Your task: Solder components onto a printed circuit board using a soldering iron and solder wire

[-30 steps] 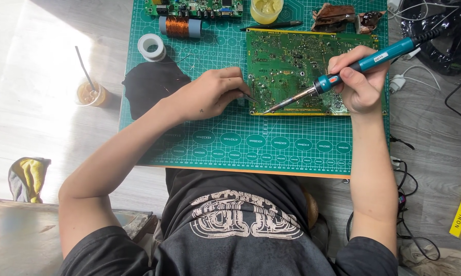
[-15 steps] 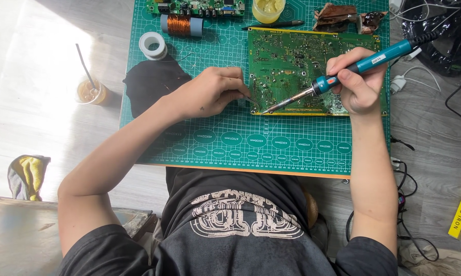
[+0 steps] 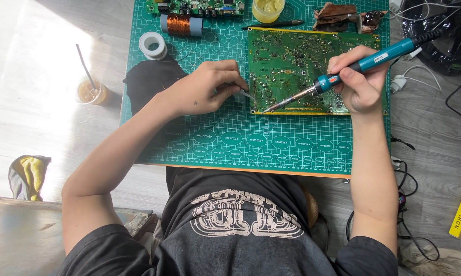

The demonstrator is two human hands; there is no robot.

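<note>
A large green circuit board [image 3: 302,66] lies on a green cutting mat [image 3: 261,138]. My right hand [image 3: 358,84] grips a teal soldering iron [image 3: 363,64], its metal tip resting at the board's lower left corner. My left hand [image 3: 205,92] lies on the mat just left of the board, fingers pinched on thin metal tweezers [image 3: 248,94] that point at the same corner.
At the mat's far edge sit a copper wire coil [image 3: 182,24], a white tape roll [image 3: 152,45], a smaller circuit board [image 3: 194,6], a yellow paste tub [image 3: 267,7] and a dark pen [image 3: 274,24]. A black cloth [image 3: 148,82] lies left. A drink cup [image 3: 91,92] stands on the floor; cables [image 3: 430,46] trail right.
Both hands stay almost where they were. The iron's tip stays at the board's lower left corner; the view shifted slightly.
</note>
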